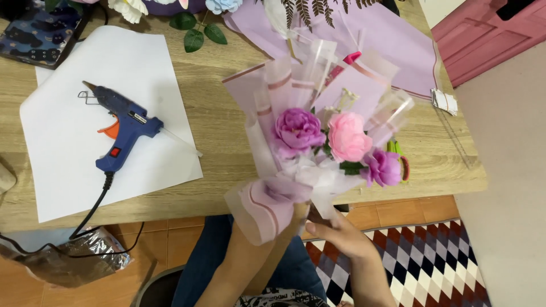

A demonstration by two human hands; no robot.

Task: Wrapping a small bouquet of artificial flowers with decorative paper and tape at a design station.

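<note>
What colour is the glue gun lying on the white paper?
Blue glue gun, orange trigger, seen in the head view.

A light wooden table with a visible grain [227, 122] is filling most of the view, its near edge running above a floor of orange-brown square tiles [170, 239]. A rug patterned with dark purple, white and red diamonds [438, 261] is lying on those tiles at the lower right. Beside it a plain beige wall [506, 170] is rising, with a pink panelled door [483, 34] showing at the upper right under soft, even light.
</note>
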